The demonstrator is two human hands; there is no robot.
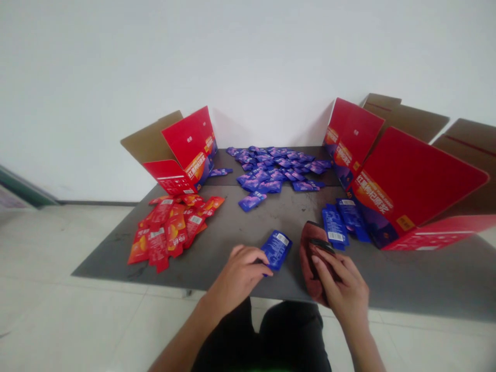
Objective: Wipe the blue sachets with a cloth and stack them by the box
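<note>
In the head view, my left hand is closed in a pinch at the lower end of a blue pouch, whose printed side with a white barcode label faces up. My right hand grips a folded reddish-brown cloth with dark edging, near the front edge of the table. Just beyond the cloth lie several blue pouches, back side up, beside a red carton. A single blue-purple pouch rests farther out, in front of a large heap of blue-purple pouches.
On the left, several orange-red pouches are piled on the grey table. An open red carton stands behind them. Larger open red cartons with raised flaps occupy the right side. A white wall rises behind the table.
</note>
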